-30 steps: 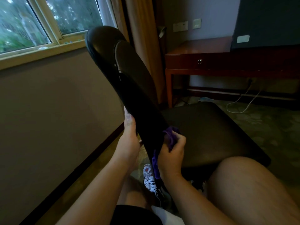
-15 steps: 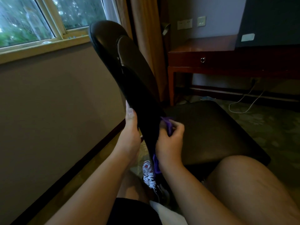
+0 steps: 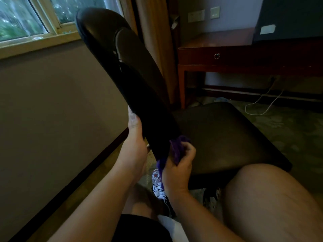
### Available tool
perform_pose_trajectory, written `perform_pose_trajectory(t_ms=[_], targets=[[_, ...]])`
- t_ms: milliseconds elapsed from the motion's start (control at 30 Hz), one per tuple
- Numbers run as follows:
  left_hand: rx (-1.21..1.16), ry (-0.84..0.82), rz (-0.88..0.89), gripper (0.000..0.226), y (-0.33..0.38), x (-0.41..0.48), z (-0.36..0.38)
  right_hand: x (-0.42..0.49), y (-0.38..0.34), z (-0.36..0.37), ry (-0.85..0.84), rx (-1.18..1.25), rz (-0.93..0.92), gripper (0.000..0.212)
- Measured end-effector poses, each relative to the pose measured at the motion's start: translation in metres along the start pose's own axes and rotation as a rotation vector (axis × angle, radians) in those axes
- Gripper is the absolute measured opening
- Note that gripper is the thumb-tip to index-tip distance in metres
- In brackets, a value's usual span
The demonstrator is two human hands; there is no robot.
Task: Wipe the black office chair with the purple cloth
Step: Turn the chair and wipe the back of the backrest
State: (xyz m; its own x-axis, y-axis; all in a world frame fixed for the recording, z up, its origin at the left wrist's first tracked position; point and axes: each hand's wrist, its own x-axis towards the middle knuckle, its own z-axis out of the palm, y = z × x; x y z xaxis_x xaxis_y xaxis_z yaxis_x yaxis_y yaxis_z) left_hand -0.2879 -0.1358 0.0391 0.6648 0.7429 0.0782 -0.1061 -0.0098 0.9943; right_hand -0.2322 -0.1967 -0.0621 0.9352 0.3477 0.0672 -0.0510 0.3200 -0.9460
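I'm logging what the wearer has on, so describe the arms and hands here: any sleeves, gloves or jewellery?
The left forearm and right forearm are bare; no sleeve reaches into view. The left hand and right hand wear no gloves, and no watch, ring or bracelet shows. The left thumbnail is short and unpainted.
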Motion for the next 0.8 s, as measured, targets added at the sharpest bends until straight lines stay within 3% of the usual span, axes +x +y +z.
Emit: perform_pose_trajectory(t_ms=[167, 267, 333, 467, 600, 800], targets=[[0.012, -0.017, -0.030, 0.067, 0.000, -0.002, -0.002, 0.002, 0.020, -0.005, 0.193, 0.199, 0.547, 0.025], [0.026, -0.011, -0.025, 0.068, 0.002, -0.003, -0.002, 0.009, 0.018, -0.009, 0.218, 0.248, 0.789, 0.057], [0.034, -0.006, -0.024, 0.069, 0.003, -0.003, -0.002, 0.008, 0.011, -0.008, 0.232, 0.291, 0.836, 0.059], [0.029, -0.017, -0.022, 0.069, 0.006, -0.004, -0.001, 0.000, -0.010, 0.002, 0.205, 0.361, 0.698, 0.020], [0.022, -0.021, -0.011, 0.064, 0.008, -0.005, 0.002, 0.003, -0.037, 0.017, 0.149, 0.363, 0.517, 0.023], [0.018, -0.070, -0.001, 0.080, 0.010, -0.006, 0.000, 0.003, -0.085, 0.029, -0.077, 0.195, 0.126, 0.024]])
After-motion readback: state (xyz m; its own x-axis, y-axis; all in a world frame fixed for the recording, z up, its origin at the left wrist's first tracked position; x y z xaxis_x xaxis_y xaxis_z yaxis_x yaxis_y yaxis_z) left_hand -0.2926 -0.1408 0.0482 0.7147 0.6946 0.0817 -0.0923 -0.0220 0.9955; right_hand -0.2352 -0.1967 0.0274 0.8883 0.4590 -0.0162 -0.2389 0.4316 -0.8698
